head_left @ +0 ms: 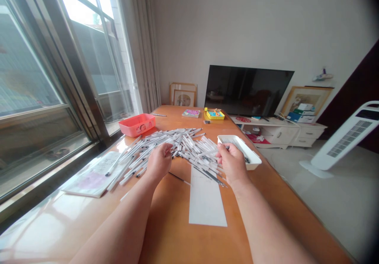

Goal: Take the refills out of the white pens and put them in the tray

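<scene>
A large heap of white pen barrels [189,141], many with black ends, spreads across the wooden table. My left hand [160,162] is closed in a pinch at the heap's near edge; whatever sits between its fingertips is too small to make out. On the right, my right hand [232,163] grips a white pen [209,152], which points left over the heap, with a black end by the thumb. Several thin dark pen refills [211,176] lie between the hands, partly over a white paper strip [207,206]. Close beside my right hand stands a white tray [254,163] holding dark refills.
A pink plastic basket [128,129] stands behind the heap at left. A booklet [91,177] lies near the window. Farther back are a colourful book [191,113] and a yellow box [215,117]. The table's right edge [284,183] runs past the tray.
</scene>
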A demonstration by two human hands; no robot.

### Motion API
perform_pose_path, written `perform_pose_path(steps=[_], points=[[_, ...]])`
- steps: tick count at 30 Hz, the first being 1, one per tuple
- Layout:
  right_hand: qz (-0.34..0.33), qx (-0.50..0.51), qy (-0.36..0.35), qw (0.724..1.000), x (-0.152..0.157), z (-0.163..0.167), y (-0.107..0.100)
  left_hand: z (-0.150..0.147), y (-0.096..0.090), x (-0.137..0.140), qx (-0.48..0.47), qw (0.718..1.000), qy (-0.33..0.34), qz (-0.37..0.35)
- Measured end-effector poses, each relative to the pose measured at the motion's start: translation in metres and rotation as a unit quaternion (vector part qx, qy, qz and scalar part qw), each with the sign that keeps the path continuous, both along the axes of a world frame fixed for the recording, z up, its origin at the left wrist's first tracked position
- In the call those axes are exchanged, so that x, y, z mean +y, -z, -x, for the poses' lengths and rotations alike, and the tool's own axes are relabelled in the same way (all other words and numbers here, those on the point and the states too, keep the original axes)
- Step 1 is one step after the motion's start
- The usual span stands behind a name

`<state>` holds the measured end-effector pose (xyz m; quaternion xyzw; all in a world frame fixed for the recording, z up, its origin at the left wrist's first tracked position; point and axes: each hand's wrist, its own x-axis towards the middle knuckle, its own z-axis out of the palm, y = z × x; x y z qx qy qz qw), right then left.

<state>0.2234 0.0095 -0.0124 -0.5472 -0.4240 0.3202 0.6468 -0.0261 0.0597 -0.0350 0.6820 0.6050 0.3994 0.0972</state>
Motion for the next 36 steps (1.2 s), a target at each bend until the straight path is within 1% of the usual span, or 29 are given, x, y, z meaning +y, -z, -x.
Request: perform_pose_path(steps=[2,4,6,7,11,14,18,24,29,36], points=[[-0.007,-0.002,0.002,1.000,0.001,0.000,0.001,-0.007,-0.001,-0.005,0.092,0.996,0.021,-0.004],[-0.013,0.000,0.003,1.000,0.002,0.000,0.002,-0.016,0.000,-0.011,0.157,0.985,0.067,-0.011],[-0.015,0.003,0.003,1.000,0.002,0.001,0.002,-0.024,0.004,-0.014,0.194,0.975,0.110,-0.018],[-0.015,0.006,0.003,1.000,0.002,0.001,0.002,-0.028,0.006,-0.015,0.208,0.971,0.120,-0.014],[-0.020,0.012,-0.001,1.000,0.002,0.001,0.000,-0.033,0.015,-0.011,0.252,0.958,0.139,0.012],[-0.020,0.007,0.001,1.000,0.001,0.001,0.000,-0.032,0.016,-0.009,0.263,0.957,0.126,0.009],[-0.023,0.005,-0.006,1.000,0.000,0.001,-0.002,-0.031,0.010,-0.012,0.255,0.960,0.117,-0.007],[-0.026,0.006,-0.009,1.000,-0.003,0.004,-0.007,-0.032,0.001,-0.015,0.265,0.956,0.124,0.010],[-0.023,0.017,-0.010,1.000,-0.004,0.005,-0.009,-0.030,0.001,-0.015,0.259,0.959,0.120,0.006],[-0.032,0.007,-0.009,0.999,-0.002,0.003,-0.006,-0.027,0.003,-0.015,0.241,0.962,0.128,0.007]])
